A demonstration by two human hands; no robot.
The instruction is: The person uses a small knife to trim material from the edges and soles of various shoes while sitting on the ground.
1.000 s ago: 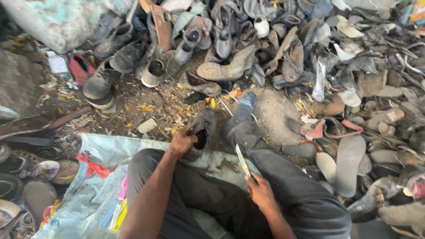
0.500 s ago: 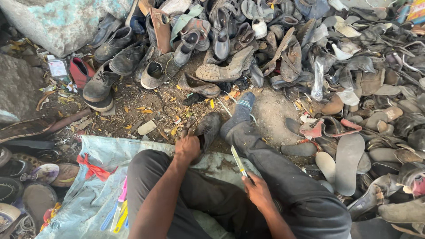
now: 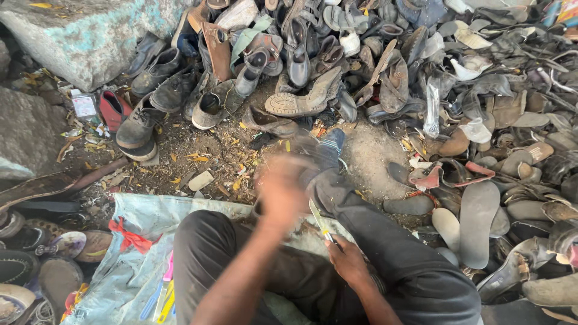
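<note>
Left to right: pale blue sheet (image 3: 141, 241) spread on the dirt, red cloth scrap (image 3: 129, 238) near its left edge. Left hand (image 3: 282, 189) raised over the sheet's far edge, motion-blurred; can't tell whether it grips anything. Right hand (image 3: 349, 262) closed around a knife (image 3: 319, 219), blade pointing away, over the right thigh. Worn shoe pile (image 3: 337, 66) lies beyond, on the ground.

Packaging, one item: to your far left on the dirt, beside the red shoe, you have a small flat rectangular packet (image 3: 83, 106), pale with a darker printed face. No signs or screens.
</note>
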